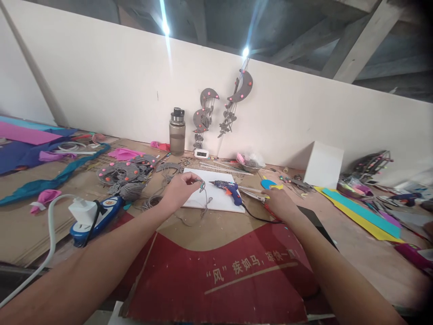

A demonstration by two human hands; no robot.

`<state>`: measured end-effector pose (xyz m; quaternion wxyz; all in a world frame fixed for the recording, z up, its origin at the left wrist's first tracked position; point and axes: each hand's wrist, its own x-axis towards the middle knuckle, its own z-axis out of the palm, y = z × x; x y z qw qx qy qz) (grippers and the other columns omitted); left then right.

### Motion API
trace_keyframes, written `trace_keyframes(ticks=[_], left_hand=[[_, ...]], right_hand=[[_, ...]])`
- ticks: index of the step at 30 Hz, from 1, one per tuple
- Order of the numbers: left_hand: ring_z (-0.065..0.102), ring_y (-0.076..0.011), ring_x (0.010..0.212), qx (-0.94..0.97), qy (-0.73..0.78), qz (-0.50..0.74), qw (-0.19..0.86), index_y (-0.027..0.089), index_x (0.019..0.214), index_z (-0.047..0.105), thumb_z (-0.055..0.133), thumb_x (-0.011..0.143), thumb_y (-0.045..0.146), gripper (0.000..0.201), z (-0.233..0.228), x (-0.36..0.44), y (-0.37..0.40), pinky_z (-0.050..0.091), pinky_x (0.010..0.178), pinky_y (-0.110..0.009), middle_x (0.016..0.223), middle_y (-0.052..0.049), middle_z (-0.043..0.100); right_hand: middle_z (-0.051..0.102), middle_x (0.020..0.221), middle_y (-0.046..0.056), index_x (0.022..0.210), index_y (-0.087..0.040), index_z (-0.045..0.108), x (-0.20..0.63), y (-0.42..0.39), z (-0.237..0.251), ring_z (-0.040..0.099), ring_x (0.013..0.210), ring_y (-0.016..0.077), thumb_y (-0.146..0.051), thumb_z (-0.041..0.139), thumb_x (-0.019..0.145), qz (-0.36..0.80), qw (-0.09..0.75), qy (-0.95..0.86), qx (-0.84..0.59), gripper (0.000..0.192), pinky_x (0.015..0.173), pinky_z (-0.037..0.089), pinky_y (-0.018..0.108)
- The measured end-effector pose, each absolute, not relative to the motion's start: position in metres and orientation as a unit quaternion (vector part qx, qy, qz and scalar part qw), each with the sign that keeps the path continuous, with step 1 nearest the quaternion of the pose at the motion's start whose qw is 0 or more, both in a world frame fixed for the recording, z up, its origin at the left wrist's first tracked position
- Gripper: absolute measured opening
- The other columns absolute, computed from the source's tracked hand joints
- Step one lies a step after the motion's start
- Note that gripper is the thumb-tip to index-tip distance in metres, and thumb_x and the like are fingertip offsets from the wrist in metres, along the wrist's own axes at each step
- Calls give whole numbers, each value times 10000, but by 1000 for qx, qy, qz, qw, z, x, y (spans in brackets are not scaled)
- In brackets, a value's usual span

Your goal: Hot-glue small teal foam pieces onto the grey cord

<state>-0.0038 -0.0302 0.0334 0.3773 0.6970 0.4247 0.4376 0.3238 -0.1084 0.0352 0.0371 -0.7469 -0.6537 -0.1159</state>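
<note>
My left hand [181,192] pinches a grey yarn cord [204,198] between thumb and fingertips; a small green bit shows at the pinch. The cord hangs down in a loop over the white board [192,201]. A blue hot glue gun [232,192] with an orange trigger rests on the board, its nozzle towards my left hand. To its right, my right hand [279,203] is closed around what look like scissors [253,195], with silvery blades pointing left and some red by the fingers. My fingers hide most of the handles.
Grey felt pieces with pink dots [118,174] lie at left, behind a blue power strip [110,207]. A water bottle [177,133] and small clock [201,154] stand near the wall. Felt moon hangings [241,88] hang there. Coloured sheets [361,212] lie at right.
</note>
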Motion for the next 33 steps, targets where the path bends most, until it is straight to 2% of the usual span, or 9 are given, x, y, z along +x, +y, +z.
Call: trace_keyframes(ticks=[3, 6, 10, 13, 16, 18, 22, 25, 33], left_hand=[[550, -128, 661, 722, 432, 439, 314, 173, 763, 687, 596, 723, 304, 165, 36, -3, -34, 401, 626, -248, 721, -10, 662], [551, -124, 607, 727, 425, 431, 324, 169, 797, 678, 595, 734, 317, 181, 34, -1, -36, 411, 589, -249, 694, -11, 651], [564, -120, 503, 715, 392, 418, 401, 158, 861, 638, 609, 748, 363, 236, 27, 1, -36, 439, 540, -252, 627, -2, 632], [634, -147, 572, 704, 368, 422, 436, 160, 886, 635, 639, 739, 385, 268, 25, 1, -35, 480, 602, -265, 654, -24, 668], [660, -169, 617, 677, 353, 423, 487, 154, 892, 642, 669, 720, 403, 305, 27, 2, -37, 500, 632, -279, 683, -49, 690], [658, -171, 615, 654, 348, 421, 524, 142, 873, 643, 686, 705, 396, 308, 30, 3, -40, 508, 632, -287, 679, -58, 688], [616, -144, 555, 650, 368, 425, 510, 139, 809, 653, 678, 708, 360, 244, 33, 3, -42, 481, 548, -260, 665, -48, 671], [578, -122, 494, 669, 395, 420, 470, 145, 785, 661, 654, 727, 365, 228, 31, 2, -40, 431, 494, -241, 644, -39, 662], [597, -133, 501, 644, 397, 427, 496, 128, 781, 659, 694, 689, 351, 244, 26, 2, -33, 487, 544, -267, 627, -50, 665]], right_hand=[[647, 1061, 137, 1085, -145, 637, 279, -111, 53, 588, 1002, 209, -101, 393, 861, -118, 224, -697, -671, 334, 898, 417, 319], [665, 1062, 75, 1127, -194, 590, 225, -105, 62, 612, 975, 177, -197, 468, 868, -17, 355, -722, -593, 287, 896, 450, 322], [652, 1110, 67, 1227, -219, 495, 175, -86, 49, 607, 1024, 160, -188, 543, 822, 128, 370, -747, -537, 409, 906, 451, 328], [671, 932, 31, 1139, -220, 546, 163, -74, 32, 619, 873, 155, -185, 546, 810, 155, 379, -730, -547, 331, 820, 461, 317], [607, 731, -14, 993, -212, 602, 164, -69, 20, 563, 682, 129, -240, 528, 824, 147, 417, -702, -559, 186, 685, 447, 272], [559, 684, -30, 962, -216, 609, 166, -69, 17, 526, 640, 120, -281, 536, 821, 142, 440, -692, -554, 172, 640, 432, 254], [547, 704, -29, 961, -221, 607, 167, -72, 17, 500, 633, 117, -314, 539, 822, 137, 472, -678, -546, 181, 626, 420, 250], [586, 755, -5, 858, -201, 619, 165, -77, 21, 498, 659, 120, -309, 534, 830, 104, 486, -671, -550, 140, 654, 409, 261], [587, 785, 23, 770, -195, 604, 160, -92, 32, 522, 780, 149, -263, 510, 840, 46, 496, -679, -540, 136, 727, 408, 279]])
